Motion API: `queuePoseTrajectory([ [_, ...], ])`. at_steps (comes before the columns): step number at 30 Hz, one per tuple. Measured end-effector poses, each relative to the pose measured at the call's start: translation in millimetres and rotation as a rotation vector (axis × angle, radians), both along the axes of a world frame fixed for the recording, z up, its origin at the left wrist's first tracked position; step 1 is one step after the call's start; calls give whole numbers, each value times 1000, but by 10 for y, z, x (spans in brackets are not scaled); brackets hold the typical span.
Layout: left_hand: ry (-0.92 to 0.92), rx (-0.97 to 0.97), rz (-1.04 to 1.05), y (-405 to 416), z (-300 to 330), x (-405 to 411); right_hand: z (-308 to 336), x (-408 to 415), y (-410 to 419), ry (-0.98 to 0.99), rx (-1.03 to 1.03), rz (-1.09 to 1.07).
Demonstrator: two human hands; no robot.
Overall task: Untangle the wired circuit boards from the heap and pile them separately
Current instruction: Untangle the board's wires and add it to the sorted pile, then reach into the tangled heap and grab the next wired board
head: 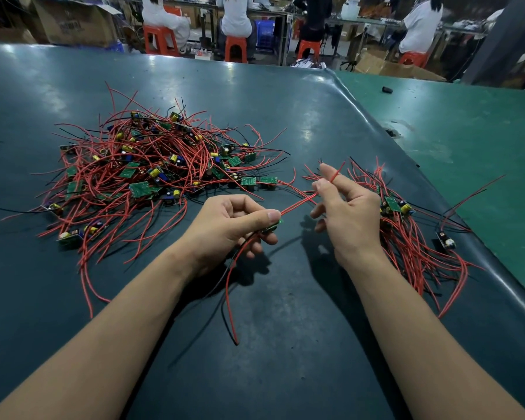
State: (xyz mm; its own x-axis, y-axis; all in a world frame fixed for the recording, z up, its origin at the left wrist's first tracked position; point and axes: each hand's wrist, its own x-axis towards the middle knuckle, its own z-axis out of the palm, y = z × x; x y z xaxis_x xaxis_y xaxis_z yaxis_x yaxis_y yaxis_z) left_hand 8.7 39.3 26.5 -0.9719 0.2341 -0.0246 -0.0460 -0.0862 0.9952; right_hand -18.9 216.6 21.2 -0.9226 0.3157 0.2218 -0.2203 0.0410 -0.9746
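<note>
A big tangled heap of small green circuit boards with red and black wires lies on the dark mat at the left. A smaller sorted pile lies at the right, partly behind my right hand. My left hand pinches one small circuit board between thumb and fingers; its red and black wires hang down toward me. From that board a red wire runs up to my right hand, which holds it between its fingers, the wire's end sticking up past the index finger.
The dark mat ends at a raised curled edge on the right, with a green table surface beyond. A small black object lies on the green surface. People sit on orange stools at benches in the background.
</note>
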Motion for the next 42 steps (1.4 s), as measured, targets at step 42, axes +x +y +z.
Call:
queuePoseTrajectory([
  [42, -52, 154, 74, -25, 54, -64, -14, 226, -208, -26, -78, 583],
])
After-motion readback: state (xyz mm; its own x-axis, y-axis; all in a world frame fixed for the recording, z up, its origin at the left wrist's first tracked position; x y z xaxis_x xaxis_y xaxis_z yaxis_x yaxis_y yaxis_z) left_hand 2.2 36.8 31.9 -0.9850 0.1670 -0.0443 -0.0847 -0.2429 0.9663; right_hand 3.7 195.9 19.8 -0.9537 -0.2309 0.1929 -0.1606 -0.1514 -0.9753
